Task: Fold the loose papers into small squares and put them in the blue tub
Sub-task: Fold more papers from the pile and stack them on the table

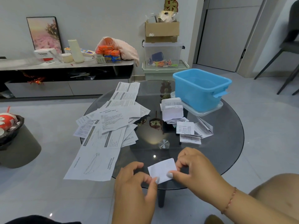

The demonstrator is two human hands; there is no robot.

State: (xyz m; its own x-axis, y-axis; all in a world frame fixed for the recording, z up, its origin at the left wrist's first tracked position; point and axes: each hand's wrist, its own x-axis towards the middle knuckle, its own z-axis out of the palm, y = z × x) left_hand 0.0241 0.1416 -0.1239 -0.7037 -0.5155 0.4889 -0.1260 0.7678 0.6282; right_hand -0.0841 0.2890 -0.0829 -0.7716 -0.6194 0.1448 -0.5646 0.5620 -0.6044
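A small folded white paper [162, 170] lies at the near edge of the round glass table [226, 151]. My left hand [134, 183] pinches its lower left corner. My right hand [194, 168] pinches its right side between thumb and fingers. A spread of loose printed papers [110, 125] covers the left of the table, one long sheet hanging over the near edge. Several folded papers [184, 122] lie in piles in front of the blue tub [202, 89], which stands on a clear lid at the back right. The tub looks empty.
A dark stool with a basket [14, 138] stands at the left on the floor. A low cabinet [64, 73] with clutter runs along the far wall. Stacked storage boxes [163, 54] stand behind the table, and a chair [288, 50] is at the far right.
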